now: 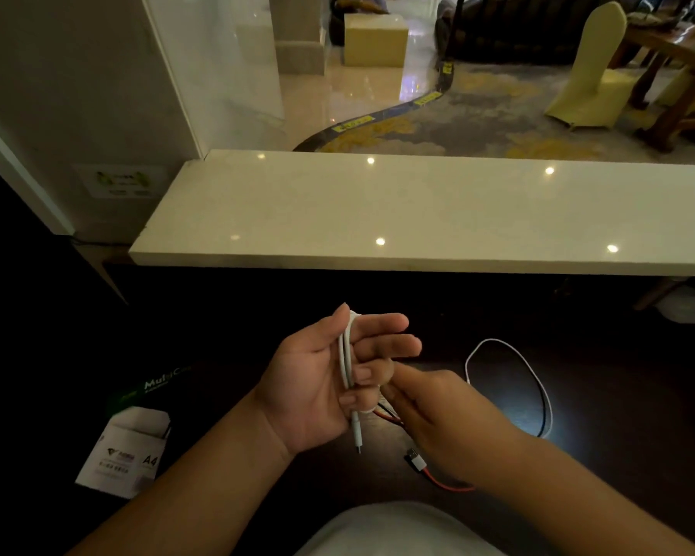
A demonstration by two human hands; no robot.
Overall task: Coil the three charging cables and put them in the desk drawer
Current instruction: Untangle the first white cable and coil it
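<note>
Both forearms bare, reaching in from bottom of view, converging toward centre. Left hand (318, 379) raised, palm turned up and toward wearer, thumb pointing up, index and middle fingers stretched out to right, ring and little fingers curled inward. White cable (346, 367) looped across left palm and round fingers, plug end hanging below. Right hand (438, 415) lower, back of hand up, fingertips (390, 389) pinched together, touching curled left fingers. Wrists apart, right wrist straight.
</note>
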